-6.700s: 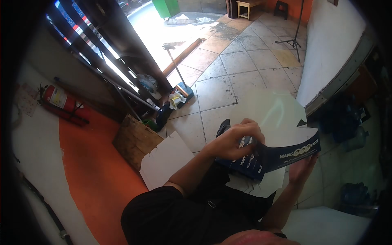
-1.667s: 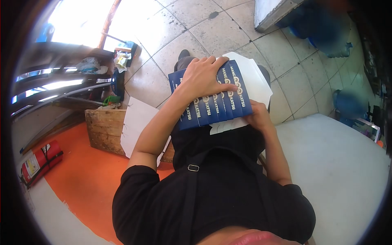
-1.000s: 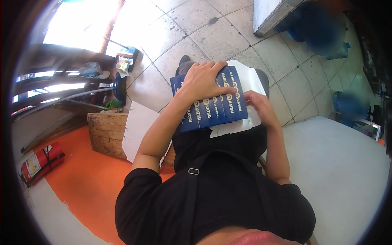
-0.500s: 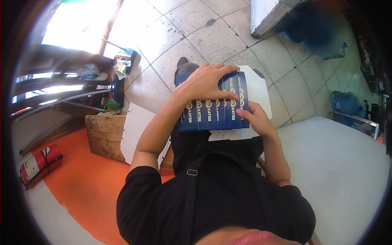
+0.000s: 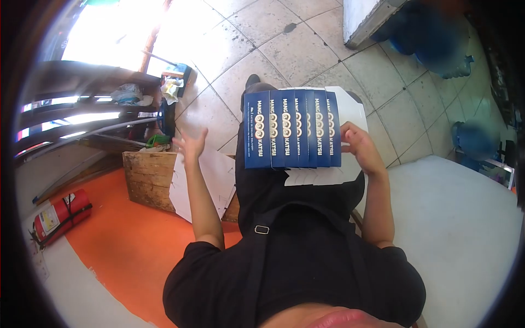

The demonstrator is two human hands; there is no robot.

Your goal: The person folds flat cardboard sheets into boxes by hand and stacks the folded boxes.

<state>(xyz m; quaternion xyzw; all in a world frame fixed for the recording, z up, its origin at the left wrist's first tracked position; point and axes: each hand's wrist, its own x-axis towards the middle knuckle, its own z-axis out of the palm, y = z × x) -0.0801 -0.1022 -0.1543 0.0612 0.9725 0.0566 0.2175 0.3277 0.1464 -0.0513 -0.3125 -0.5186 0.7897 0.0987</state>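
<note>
A fanned stack of blue printed cardboard sheets (image 5: 256, 156), lettered "MANG" and "KATSU", lies overlapped across my lap. White cardboard (image 5: 350, 106) sticks out from under it at the right and along the lower edge. My left hand (image 5: 191, 146) is raised to the left of the stack, well apart from it, fingers spread and holding nothing. Beside the stack's right edge is my right hand (image 5: 361, 147), fingers loosely bent, with a gap between thumb and forefinger. Whether its fingertips touch the edge is unclear.
Another white cardboard sheet (image 5: 199, 183) leans by a wooden box (image 5: 145, 177) at my left. A red fire extinguisher (image 5: 61, 217) lies on the orange and white surface. To the right is a white surface (image 5: 443, 213); blue water jugs (image 5: 473, 139) stand on the tiled floor beyond.
My left hand has lifted off the top of the blue sheets and swung left, opening. My right thumb has come off the sheets, the hand now beside their right edge.
</note>
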